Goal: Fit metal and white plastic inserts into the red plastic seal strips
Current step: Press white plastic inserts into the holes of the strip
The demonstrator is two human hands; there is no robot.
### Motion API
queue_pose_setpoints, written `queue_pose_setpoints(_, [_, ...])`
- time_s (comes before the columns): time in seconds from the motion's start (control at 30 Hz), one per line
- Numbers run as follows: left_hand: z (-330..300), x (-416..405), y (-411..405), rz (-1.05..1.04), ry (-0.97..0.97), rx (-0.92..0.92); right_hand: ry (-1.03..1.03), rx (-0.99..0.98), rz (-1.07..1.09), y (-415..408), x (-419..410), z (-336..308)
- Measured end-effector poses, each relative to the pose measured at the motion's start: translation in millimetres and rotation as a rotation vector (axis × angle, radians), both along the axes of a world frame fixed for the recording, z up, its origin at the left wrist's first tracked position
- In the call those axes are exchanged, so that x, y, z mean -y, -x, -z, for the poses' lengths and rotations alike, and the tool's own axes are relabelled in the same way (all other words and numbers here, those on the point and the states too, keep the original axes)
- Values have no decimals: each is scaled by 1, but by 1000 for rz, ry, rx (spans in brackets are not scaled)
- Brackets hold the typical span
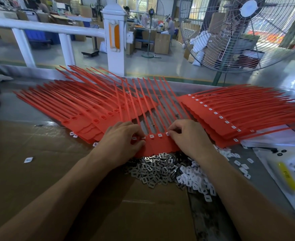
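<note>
A row of red seal strips (158, 145) lies in front of me, tails pointing away, white inserts showing in its sockets. My left hand (120, 141) has curled fingers on the row's left end, pinching at a socket with a white insert. My right hand (188, 136) presses curled fingertips onto a white insert at the row's right end. Just below the strips lies a heap of metal inserts (153, 171), with white plastic inserts (197, 180) beside it on the right.
A stack of red strips with empty sockets (77, 108) fans out at left; a stack with white inserts fitted (230, 115) lies at right. Brown cardboard (30, 162) covers the table. A large fan (244, 32) and a white railing (115, 32) stand behind.
</note>
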State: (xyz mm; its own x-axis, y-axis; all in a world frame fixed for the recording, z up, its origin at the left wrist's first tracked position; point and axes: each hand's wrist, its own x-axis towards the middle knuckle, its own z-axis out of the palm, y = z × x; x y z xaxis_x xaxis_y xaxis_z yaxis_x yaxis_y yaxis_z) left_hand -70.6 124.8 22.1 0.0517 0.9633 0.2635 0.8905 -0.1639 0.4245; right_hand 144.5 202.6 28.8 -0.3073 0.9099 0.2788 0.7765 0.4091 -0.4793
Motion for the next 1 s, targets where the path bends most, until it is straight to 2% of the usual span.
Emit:
queue_pose_setpoints(0.13, [0,0,1,4,3,1,-150,344,-70,0,8,-6])
queue_pose_setpoints(0.23, [0,0,0,4,3,0,-142,462,-88,4,13,-9])
queue_pose_setpoints(0.43, [0,1,0,4,5,-7,-76,450,-95,2,17,-11])
queue_pose_setpoints(0.67, [1,0,1,2,-4,8,58,132,-57,-7,12,-2])
queue_pose_setpoints(0.77, [2,-1,1,0,-12,8,103,62,-64,-11,8,1])
queue_pose_setpoints(0.87, [2,-3,1,0,-8,4,80,95,-79,-11,9,0])
queue_pose_setpoints(1.0, [2,-3,1,0,-2,1,-43,325,-89,-4,13,-3])
